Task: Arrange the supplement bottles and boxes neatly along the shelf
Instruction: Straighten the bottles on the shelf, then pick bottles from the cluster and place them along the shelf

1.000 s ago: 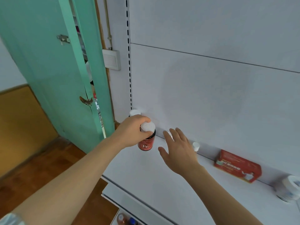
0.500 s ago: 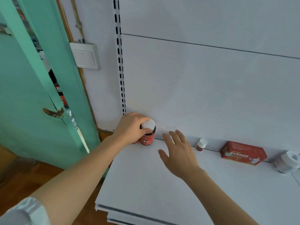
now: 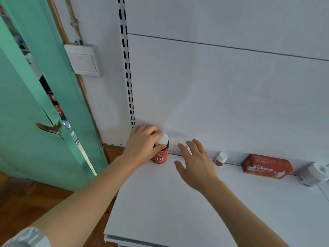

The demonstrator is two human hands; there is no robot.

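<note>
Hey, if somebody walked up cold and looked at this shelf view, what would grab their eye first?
Probably the left hand gripping the white cap of a red Fe supplement bottle at the shelf's back left corner, with the right hand open just beside it. Next comes the red box lying against the back panel further right, between a small white-capped bottle and a white jar at the right edge.

Left hand [image 3: 142,145] in a curled grip, right hand [image 3: 195,164] flat with fingers spread.

Upright red Fe bottle [image 3: 160,154], small bottle [image 3: 221,159], red box [image 3: 267,166] along shelf [image 3: 178,211] back
</note>
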